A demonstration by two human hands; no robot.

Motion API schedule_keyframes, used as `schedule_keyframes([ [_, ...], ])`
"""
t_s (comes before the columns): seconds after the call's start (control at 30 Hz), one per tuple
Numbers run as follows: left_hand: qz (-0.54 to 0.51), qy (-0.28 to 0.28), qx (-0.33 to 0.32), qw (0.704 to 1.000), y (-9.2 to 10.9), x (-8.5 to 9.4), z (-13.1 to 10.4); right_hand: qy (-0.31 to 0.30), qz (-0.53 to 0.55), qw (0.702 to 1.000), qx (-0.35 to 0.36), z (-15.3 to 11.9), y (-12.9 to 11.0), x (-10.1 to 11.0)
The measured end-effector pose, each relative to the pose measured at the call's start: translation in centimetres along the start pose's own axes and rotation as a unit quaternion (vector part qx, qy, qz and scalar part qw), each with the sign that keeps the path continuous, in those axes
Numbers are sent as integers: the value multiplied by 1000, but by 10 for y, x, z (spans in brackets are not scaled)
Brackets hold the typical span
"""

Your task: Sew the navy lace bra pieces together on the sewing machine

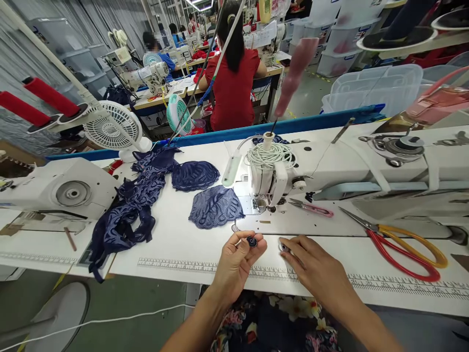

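Note:
My left hand (240,261) pinches a small bobbin (251,241) wound with dark thread between thumb and fingers. To its right, my right hand (315,261) has its fingers closed on a small silver bobbin case (283,247), partly covered by the fingertips. Both hands are just above the table's front, before the white sewing machine (269,183). Two navy lace cups, one nearer (216,208) and one farther (195,175), lie left of the needle area. A bunched strip of navy lace (137,195) trails over the table's left edge.
Thread snips (311,208) lie on the machine bed, and red-and-orange scissors (403,247) rest to the right. A second machine (58,190) and a white fan (113,124) stand left. Ahead, a person in red (234,88) sits facing away. A printed ruler (176,264) runs along the front edge.

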State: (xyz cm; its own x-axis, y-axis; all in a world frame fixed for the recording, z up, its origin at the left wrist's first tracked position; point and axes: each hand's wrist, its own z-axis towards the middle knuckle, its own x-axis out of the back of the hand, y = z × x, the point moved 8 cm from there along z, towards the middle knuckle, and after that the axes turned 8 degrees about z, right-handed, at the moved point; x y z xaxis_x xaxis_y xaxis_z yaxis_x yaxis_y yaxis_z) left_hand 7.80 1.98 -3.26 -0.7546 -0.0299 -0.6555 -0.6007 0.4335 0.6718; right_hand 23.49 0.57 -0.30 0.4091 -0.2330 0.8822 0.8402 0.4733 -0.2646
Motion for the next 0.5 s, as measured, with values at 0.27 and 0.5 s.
schedule_keyframes([
  [0.27, 20, -5, -3, 1000, -3, 0, 1, 59, 120, 990, -43, 11, 12, 52],
  [0.5, 70, 29, 23, 997, -12, 2, 2, 243, 92, 962, -85, 27, 43, 182],
])
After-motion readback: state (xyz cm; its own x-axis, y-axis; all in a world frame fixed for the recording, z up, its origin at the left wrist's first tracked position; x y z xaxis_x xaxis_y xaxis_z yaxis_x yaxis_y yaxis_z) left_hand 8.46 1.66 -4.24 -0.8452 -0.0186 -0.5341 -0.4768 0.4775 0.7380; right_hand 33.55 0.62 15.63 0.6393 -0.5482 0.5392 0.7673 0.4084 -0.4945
